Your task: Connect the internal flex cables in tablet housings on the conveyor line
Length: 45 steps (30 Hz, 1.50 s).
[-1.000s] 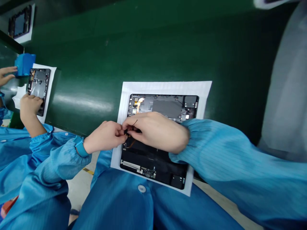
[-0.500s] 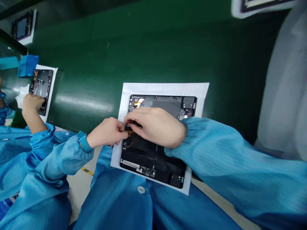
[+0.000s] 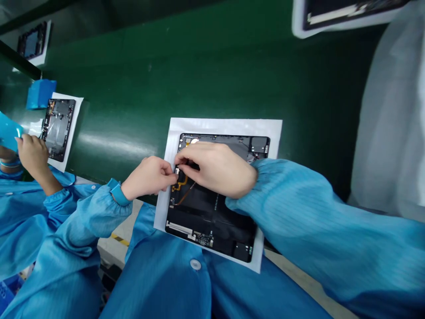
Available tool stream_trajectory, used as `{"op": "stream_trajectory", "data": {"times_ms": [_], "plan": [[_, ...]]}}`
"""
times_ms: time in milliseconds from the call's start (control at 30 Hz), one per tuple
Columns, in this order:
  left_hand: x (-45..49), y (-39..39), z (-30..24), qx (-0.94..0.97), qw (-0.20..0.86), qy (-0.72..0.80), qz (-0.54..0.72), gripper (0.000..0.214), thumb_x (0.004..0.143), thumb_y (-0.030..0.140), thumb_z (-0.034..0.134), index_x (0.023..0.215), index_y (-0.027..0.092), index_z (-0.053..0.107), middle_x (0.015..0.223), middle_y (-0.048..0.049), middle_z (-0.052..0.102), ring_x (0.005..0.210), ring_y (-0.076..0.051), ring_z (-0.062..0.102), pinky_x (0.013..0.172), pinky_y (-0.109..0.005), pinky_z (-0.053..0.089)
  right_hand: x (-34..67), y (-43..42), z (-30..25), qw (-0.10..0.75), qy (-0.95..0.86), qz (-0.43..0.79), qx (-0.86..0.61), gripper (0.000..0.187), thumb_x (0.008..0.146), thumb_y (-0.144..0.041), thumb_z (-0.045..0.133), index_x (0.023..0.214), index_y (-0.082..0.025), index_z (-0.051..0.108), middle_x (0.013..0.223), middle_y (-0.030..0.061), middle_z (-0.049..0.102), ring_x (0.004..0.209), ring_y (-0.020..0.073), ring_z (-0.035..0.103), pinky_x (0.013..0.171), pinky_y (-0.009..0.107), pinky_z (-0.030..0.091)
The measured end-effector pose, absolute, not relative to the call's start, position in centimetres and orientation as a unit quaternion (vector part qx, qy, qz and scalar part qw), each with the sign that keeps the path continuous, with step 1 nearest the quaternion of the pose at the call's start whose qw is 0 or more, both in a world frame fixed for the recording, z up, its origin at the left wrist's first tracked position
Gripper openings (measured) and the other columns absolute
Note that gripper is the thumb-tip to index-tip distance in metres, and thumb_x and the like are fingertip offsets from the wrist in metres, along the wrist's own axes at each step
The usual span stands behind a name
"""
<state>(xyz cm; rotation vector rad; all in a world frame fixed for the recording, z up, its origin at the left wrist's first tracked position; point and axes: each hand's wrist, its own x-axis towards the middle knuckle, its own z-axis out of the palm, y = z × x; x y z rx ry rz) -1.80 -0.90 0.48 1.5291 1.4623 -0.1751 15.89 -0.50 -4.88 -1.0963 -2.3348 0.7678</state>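
Observation:
An opened tablet (image 3: 219, 221), its inner side up, lies on a white sheet (image 3: 160, 217) at the bench's near edge. My left hand (image 3: 149, 177), a blue band at its wrist, is closed at the tablet's left edge, thumb and forefinger together. Over the tablet's upper left part reaches my right hand (image 3: 217, 170), its thumb and fingers pinched at that same edge, close to my left fingertips. Whatever either pinch holds is too small or hidden. An orange flex cable (image 3: 182, 182) shows just below the right fingertips.
On the left, a co-worker's hand (image 3: 33, 153) is beside a second opened tablet (image 3: 61, 128) and a blue film (image 3: 9, 132). A blue box (image 3: 40, 94) stands behind. More devices lie at the far left (image 3: 32, 42) and top right (image 3: 352, 13) of the green bench (image 3: 133, 88).
Both my hands have shifted slightly up along the tablet's left edge, showing more of the orange cable. The co-worker's hand has left the second tablet and moved left to the blue film.

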Motion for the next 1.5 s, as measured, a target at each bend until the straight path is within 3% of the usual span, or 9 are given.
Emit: {"op": "stream_trajectory", "data": {"times_ms": [300, 1100, 1500], "plan": [[-1.6, 0.0, 0.2, 0.617, 0.479, 0.622, -0.05, 0.019, 0.079, 0.02, 0.063, 0.061, 0.016, 0.059, 0.046, 0.0047, 0.057, 0.034, -0.006, 0.049, 0.038, -0.017, 0.037, 16.0, -0.1, -5.2, 0.262, -0.815, 0.291, -0.428, 0.014, 0.083, -0.011, 0.057, 0.088, -0.019, 0.068, 0.08, 0.0028, 0.071, 0.068, 0.0155, 0.063, 0.068, 0.027, 0.046], [-1.7, 0.2, -0.5, 0.622, 0.487, 0.613, -0.007, 0.023, 0.083, 0.023, 0.059, 0.062, 0.016, 0.054, 0.049, 0.0051, 0.057, 0.036, -0.005, 0.047, 0.044, -0.017, 0.036, 15.9, 0.6, -4.6, 0.255, -0.799, 0.333, -0.432, 0.024, 0.075, -0.005, 0.055, 0.09, -0.019, 0.066, 0.074, 0.0002, 0.068, 0.067, 0.0147, 0.062, 0.066, 0.025, 0.044], [-1.4, 0.0, -0.7, 0.665, 0.431, 0.61, 0.01, 0.029, 0.084, 0.023, 0.057, 0.057, 0.017, 0.051, 0.051, 0.0038, 0.057, 0.046, -0.007, 0.047, 0.053, -0.02, 0.035, 15.9, 0.6, -4.7, 0.25, -0.802, 0.323, -0.436, 0.021, 0.076, -0.006, 0.055, 0.088, -0.018, 0.068, 0.075, 0.0011, 0.069, 0.066, 0.0147, 0.062, 0.066, 0.026, 0.045]]}}
